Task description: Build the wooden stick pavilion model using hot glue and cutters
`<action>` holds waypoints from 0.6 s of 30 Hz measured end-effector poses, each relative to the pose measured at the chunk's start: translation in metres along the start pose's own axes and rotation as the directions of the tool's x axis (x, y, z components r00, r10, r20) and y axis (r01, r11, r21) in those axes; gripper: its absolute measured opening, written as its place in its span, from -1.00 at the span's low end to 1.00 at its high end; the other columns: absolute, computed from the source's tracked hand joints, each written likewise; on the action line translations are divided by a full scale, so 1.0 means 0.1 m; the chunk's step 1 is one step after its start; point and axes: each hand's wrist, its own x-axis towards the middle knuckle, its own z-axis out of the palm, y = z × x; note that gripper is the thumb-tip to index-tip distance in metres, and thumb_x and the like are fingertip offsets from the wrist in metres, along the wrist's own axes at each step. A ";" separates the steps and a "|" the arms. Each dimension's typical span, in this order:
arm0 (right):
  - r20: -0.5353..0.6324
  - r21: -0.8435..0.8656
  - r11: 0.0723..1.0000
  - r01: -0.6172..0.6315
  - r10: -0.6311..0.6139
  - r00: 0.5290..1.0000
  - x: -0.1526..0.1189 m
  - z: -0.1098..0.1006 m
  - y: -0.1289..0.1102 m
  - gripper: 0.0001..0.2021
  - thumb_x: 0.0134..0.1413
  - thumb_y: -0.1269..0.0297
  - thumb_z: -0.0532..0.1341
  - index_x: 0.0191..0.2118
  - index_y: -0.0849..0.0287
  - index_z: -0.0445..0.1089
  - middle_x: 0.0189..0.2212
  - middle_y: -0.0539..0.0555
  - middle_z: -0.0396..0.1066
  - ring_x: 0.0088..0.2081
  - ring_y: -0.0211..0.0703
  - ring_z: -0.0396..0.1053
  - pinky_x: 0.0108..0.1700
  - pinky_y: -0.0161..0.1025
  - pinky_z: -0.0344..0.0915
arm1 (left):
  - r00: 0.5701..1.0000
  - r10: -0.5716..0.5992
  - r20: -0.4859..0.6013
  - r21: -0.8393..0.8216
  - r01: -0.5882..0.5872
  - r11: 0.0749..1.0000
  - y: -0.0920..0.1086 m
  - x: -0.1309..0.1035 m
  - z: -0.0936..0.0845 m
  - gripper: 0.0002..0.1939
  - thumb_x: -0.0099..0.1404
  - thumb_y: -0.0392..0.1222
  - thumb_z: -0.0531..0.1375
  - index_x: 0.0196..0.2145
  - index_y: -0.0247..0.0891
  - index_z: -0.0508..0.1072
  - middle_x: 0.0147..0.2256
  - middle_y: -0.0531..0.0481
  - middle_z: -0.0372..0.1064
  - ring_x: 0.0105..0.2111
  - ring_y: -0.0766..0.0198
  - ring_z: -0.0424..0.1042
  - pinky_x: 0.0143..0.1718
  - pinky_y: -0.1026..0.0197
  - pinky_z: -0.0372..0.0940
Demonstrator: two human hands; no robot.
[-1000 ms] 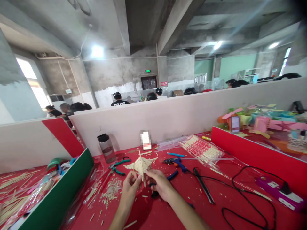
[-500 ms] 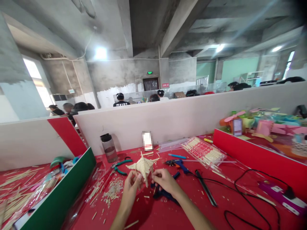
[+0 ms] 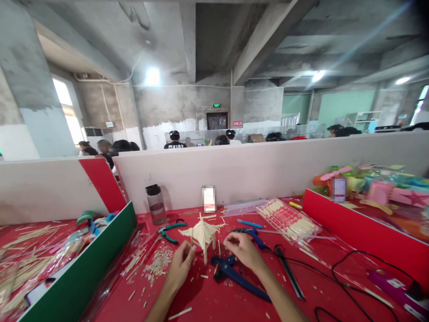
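The left hand [image 3: 181, 261] is being held low, its fingers being curled toward the near-left side of a stick model [image 3: 203, 233]; whether anything is being gripped or touched there cannot be told. The right hand [image 3: 244, 250] is being held apart on the other side, above a blue cutter [image 3: 239, 279], its fingers being bent inward; whether their tips are being closed together cannot be told. Between the hands, the model is being borne upright on its legs by the red counter [image 3: 214, 308], its peak being directed upward, its widest span being carried left to right. The counter is being littered by stick offcuts [image 3: 159, 264] and bounded by a white partition [image 3: 254, 172], by which other people [image 3: 175, 141] are being partly hidden.
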 end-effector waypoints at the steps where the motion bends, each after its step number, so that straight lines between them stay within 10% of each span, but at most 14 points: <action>1: -0.019 -0.052 0.999 0.015 -0.016 1.000 0.00 0.01 0.01 -0.79 0.11 0.22 0.14 -0.46 0.19 0.39 -0.53 0.06 0.45 -0.50 -0.16 0.39 -0.43 -0.32 0.23 | 1.000 0.020 0.004 0.060 -0.020 0.998 0.00 0.00 -0.01 -0.58 0.38 0.17 0.04 -0.48 -0.18 0.18 -0.57 0.18 0.11 -0.54 0.32 0.16 -0.45 0.28 0.11; 6: -0.057 -0.391 0.917 0.085 -0.116 0.992 -0.02 0.07 0.07 -0.71 0.21 0.30 0.06 -0.48 0.18 0.42 -0.52 0.10 0.49 -0.46 -0.13 0.42 -0.38 -0.31 0.17 | 0.990 0.076 0.118 0.334 -0.112 0.936 -0.01 -0.04 -0.07 -0.67 0.44 0.06 -0.01 -0.37 -0.19 0.29 -0.50 0.10 0.29 -0.47 0.24 0.33 -0.36 0.24 0.14; 18: -0.052 -0.474 0.878 0.067 -0.104 0.993 -0.01 0.14 0.15 -0.80 0.04 0.40 0.18 -0.47 0.14 0.55 -0.49 0.09 0.58 -0.44 -0.13 0.50 -0.36 -0.35 0.23 | 0.975 0.001 0.220 0.488 -0.111 0.866 -0.04 -0.08 -0.02 -0.70 0.44 -0.05 -0.01 -0.09 -0.21 0.45 -0.40 -0.02 0.51 -0.36 0.12 0.50 -0.33 0.23 0.18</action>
